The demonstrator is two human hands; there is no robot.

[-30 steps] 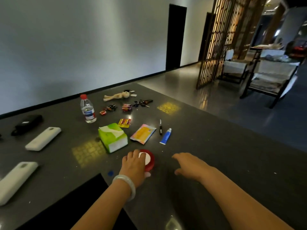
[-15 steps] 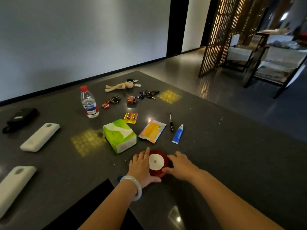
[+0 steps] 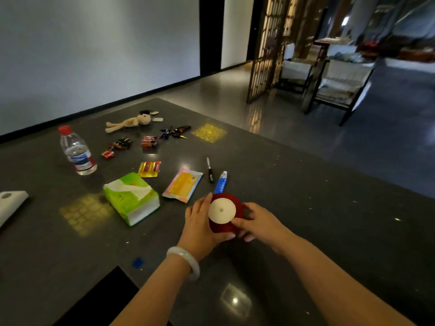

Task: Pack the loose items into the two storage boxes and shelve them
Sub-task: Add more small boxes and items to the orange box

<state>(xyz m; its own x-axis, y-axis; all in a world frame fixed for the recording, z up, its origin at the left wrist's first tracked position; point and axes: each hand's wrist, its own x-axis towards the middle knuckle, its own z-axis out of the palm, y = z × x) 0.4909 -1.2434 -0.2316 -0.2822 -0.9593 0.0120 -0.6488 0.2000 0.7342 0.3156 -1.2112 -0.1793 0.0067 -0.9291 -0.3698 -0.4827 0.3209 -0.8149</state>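
Note:
A red ribbon spool with a white round face is lifted and tilted above the dark table. My left hand grips its left side, thumb under it. My right hand holds its right edge with curled fingers. Behind it lie a blue tube, a black pen, an orange-pink packet, a green tissue pack, a battery card, a water bottle, key bunches and a plush toy. No storage box is in view.
A white case lies at the left edge. A small blue chip sits near the table's front, beside a black shape. Beyond the table are a wooden lattice screen and chairs.
My right hand came in from the right and took the spool's edge. Both hands then raised the spool off the table and tilted its white face towards me.

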